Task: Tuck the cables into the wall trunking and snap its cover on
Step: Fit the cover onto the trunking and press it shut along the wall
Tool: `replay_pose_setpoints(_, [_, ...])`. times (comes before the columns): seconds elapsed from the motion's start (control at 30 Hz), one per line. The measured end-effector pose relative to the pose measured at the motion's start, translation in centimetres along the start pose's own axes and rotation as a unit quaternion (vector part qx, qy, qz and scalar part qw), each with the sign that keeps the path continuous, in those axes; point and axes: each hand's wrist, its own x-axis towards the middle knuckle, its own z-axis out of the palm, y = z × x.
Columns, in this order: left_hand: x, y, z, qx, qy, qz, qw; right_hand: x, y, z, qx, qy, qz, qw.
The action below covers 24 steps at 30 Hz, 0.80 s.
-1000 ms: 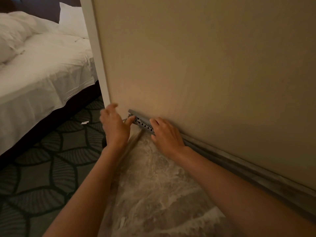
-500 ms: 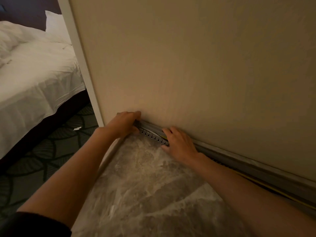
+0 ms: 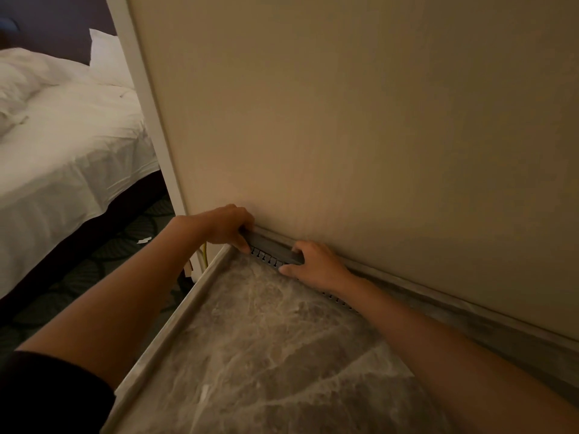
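While it's dim, here's my read:

Trunking: grey slotted trunking [image 3: 270, 257] runs along the far edge of the marble tabletop [image 3: 282, 355], right where it meets the wall [image 3: 344, 120]. A row of slots shows along its front, between the two hands and again past the right wrist.

Cover: dark grey cover [image 3: 272, 244] sits on top of the trunking at the tabletop's far left corner. Looks laid on there; can't tell if it's actually clicked in.

Left hand: left hand [image 3: 223, 225] curled over the cover's left end, fingers on top, thumb at the front, pressing or pinching it.

Right hand: right hand [image 3: 316, 264] clamped over the cover a bit further right, fingers over the top, thumb down by the slots.

Cables: mostly out of sight, so probably tucked. One yellow cable [image 3: 204, 255] hangs down off the tabletop's left edge, just below the left hand.

Progress: I'd guess late stage, snapping the left end. The stretch to the right is too dark to tell whether it's covered.

Around: bed [image 3: 69, 145] with white sheets well off to the left, patterned carpet [image 3: 94, 261] below, white door frame [image 3: 147, 120] beside the wall.

In the way: nothing much, maybe that yellow cable pinching at the end.
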Motion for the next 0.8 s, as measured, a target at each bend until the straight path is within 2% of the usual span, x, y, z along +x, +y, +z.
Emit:
replay_pose_setpoints(0.07, [0.0,-0.4,-0.5,-0.008,-0.009,0.009,1.0,0.0,-0.2,-0.3,0.025,-0.021,0.003,0.999])
replay_pose_setpoints(0.23, [-0.5,-0.6,-0.4,-0.033,0.026,0.002,0.999,1.8,-3.3,0.0,0.074,-0.024,-0.001,0.997])
replay_pose_setpoints(0.3, [-1.2,-1.2,0.5,-0.117,0.108,-0.01,0.987,2.9,-4.5,0.4,0.075,-0.023,0.004,0.997])
replay_pose_setpoints(0.33, [-1.7,-1.5,1.2,-0.178,0.19,-0.036,0.965,3.4,-5.0,0.4,0.074,-0.023,0.011,0.997])
replay_pose_setpoints(0.37, [-2.1,-1.9,2.1,-0.231,0.288,-0.086,0.925,3.8,-5.3,0.3,0.076,-0.025,0.017,0.997])
replay_pose_setpoints(0.4, [-2.4,-2.4,3.1,-0.289,0.38,-0.159,0.864,4.3,-5.5,0.3,0.081,-0.027,0.022,0.996])
replay_pose_setpoints(0.43, [-2.5,-2.6,4.1,-0.369,0.431,-0.246,0.785,4.7,-5.6,0.1,0.085,-0.028,0.028,0.996])
replay_pose_setpoints(0.47, [-2.5,-2.7,4.9,-0.469,0.427,-0.322,0.703,5.0,-5.7,0.1,0.087,-0.029,0.029,0.995])
replay_pose_setpoints(0.5, [-2.3,-2.7,5.6,-0.563,0.379,-0.366,0.636,5.4,-5.8,0.2,0.091,-0.03,0.026,0.995])
replay_pose_setpoints(0.53, [-2.1,-2.4,6.1,-0.631,0.312,-0.38,0.6,5.8,-6.0,0.4,0.102,-0.03,0.022,0.994])
replay_pose_setpoints(0.57, [-2.0,-2.0,6.3,-0.682,0.252,-0.371,0.578,6.1,-6.2,0.6,0.115,-0.03,0.018,0.993])
replay_pose_setpoints(0.6, [-1.8,-1.6,6.3,-0.726,0.223,-0.346,0.55,6.5,-6.5,0.8,0.122,-0.029,0.014,0.992])
replay_pose_setpoints(0.73, [-1.6,-1.6,5.3,-0.88,0.219,-0.194,0.374,8.0,-7.8,1.3,0.122,-0.013,0.001,0.992])
replay_pose_setpoints(0.8, [-1.6,-1.9,5.5,-0.907,0.215,-0.159,0.325,9.0,-8.3,1.6,0.106,-0.007,-0.007,0.994])
